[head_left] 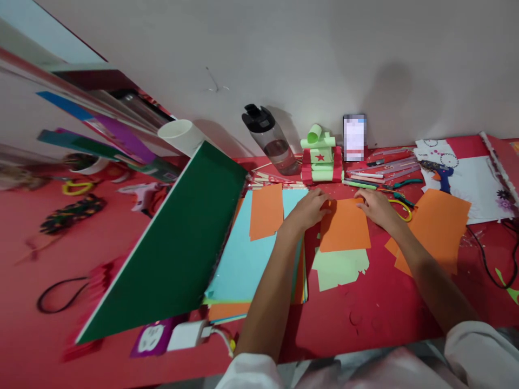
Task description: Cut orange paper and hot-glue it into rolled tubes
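Note:
An orange paper sheet (pixel 344 229) lies in front of me, with both hands at its far corners. My left hand (pixel 310 209) is closed on the far left corner, thumb and fingers curled at the edge. At the far right corner, my right hand (pixel 375 206) pinches the same sheet. Pale green paper pieces (pixel 340 270) with a ragged edge stick out from under its near side. Left of it, a smaller orange piece (pixel 266 210) rests on a stack of light blue sheets (pixel 243 259). More orange sheets (pixel 436 229) lie beneath my right forearm.
A dark green board (pixel 174 248) leans at the left. Behind the sheet stand a water bottle (pixel 275 146), a green-and-red paper model (pixel 321 156) and a phone (pixel 354 138). Pens (pixel 377 175), yellow-handled scissors (pixel 405 210) and a blue glue gun (pixel 444 175) lie at the back right.

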`<state>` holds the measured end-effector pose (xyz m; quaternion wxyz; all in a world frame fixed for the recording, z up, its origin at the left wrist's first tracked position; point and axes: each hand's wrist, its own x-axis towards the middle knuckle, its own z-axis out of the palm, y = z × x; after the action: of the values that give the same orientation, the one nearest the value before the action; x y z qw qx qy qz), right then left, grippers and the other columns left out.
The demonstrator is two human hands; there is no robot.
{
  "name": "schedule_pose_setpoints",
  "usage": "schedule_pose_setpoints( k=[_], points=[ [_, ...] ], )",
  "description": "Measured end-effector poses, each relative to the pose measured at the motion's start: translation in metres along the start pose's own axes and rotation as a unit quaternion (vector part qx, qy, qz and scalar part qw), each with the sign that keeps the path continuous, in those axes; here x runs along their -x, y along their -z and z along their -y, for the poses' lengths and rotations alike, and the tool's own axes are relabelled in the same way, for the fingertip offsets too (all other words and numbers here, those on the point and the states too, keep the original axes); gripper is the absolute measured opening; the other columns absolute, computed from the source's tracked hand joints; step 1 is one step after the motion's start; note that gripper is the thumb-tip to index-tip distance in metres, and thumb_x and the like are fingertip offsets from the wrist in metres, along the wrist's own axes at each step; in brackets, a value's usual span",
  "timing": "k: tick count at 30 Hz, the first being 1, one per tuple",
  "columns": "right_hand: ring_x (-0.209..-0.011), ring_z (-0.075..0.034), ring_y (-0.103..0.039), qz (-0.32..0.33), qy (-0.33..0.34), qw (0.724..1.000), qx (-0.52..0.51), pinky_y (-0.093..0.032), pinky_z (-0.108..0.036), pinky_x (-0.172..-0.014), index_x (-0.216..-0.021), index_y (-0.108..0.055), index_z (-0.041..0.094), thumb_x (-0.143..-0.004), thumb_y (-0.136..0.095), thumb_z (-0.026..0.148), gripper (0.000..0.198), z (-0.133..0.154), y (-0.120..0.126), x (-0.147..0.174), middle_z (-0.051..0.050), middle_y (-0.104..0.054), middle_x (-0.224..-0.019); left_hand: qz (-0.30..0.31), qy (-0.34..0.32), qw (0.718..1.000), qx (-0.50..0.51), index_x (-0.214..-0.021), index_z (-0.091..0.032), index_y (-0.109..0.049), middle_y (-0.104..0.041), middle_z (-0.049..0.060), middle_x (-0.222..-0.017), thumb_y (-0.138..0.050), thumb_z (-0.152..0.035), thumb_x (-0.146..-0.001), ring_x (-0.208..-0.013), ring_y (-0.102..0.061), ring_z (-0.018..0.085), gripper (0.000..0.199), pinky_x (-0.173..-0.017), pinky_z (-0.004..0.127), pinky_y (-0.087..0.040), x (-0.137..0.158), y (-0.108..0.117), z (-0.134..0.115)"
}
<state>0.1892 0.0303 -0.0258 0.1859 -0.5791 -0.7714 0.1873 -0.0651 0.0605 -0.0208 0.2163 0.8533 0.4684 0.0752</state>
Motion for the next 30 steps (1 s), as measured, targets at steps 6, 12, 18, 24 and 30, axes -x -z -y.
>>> schedule_pose_setpoints(
  k=[6,12,18,24,30],
  points=[
    [-0.098,-0.026,-0.063,-0.011,0.009,0.999,0.041,-0.045,-0.035,-0.081,-0.115,-0.068,0.019,-0.095,-0.063,0.014,0.021,-0.006,-0.007,0.000,-0.011,-0.065,-0.113,0.005,0.009,0.998,-0.056,-0.129,-0.015,-0.067,-0.065,0.015,-0.120,-0.059,-0.016,-0.093,-0.115,-0.062,0.032,0.038,-0.096,0.042,-0.052,0.000,0.004,-0.005],
    [-0.094,-0.024,-0.064,-0.019,0.009,0.998,0.061,-0.048,-0.035,-0.081,-0.115,-0.070,0.019,-0.096,-0.063,0.017,0.020,-0.009,-0.012,0.001,-0.011,-0.060,-0.116,-0.006,0.009,0.996,-0.089,-0.129,-0.016,-0.069,-0.067,0.015,-0.120,-0.059,-0.014,-0.091,-0.115,-0.062,0.032,0.039,-0.093,0.039,-0.051,0.000,0.004,-0.009],
    [-0.100,-0.026,-0.065,-0.017,0.030,0.998,0.042,-0.051,-0.039,-0.087,-0.120,-0.070,0.019,-0.095,-0.066,0.017,0.026,-0.009,-0.012,0.000,-0.013,-0.062,-0.118,-0.017,0.024,0.999,-0.023,-0.114,-0.021,-0.073,-0.073,0.012,-0.112,-0.059,-0.011,-0.089,-0.108,-0.066,0.031,0.031,-0.086,0.038,-0.052,0.001,0.004,-0.006],
    [-0.109,-0.030,-0.064,-0.010,0.032,0.998,0.051,-0.052,-0.041,-0.092,-0.126,-0.068,0.019,-0.093,-0.069,0.020,0.033,-0.007,-0.010,0.002,-0.013,-0.064,-0.121,-0.053,0.018,0.997,0.056,-0.100,-0.021,-0.070,-0.073,0.010,-0.105,-0.054,-0.014,-0.089,-0.097,-0.068,0.027,0.021,-0.081,0.036,-0.051,0.001,0.002,0.005],
    [-0.116,-0.034,-0.062,-0.027,0.041,0.999,0.021,-0.050,-0.048,-0.099,-0.125,-0.069,0.018,-0.091,-0.072,0.025,0.035,-0.004,-0.007,0.000,-0.015,-0.068,-0.121,-0.089,-0.005,0.987,0.134,-0.089,-0.021,-0.063,-0.068,0.008,-0.093,-0.051,-0.027,-0.094,-0.085,-0.063,0.024,0.014,-0.074,0.035,-0.046,0.005,0.015,0.005]
  ],
)
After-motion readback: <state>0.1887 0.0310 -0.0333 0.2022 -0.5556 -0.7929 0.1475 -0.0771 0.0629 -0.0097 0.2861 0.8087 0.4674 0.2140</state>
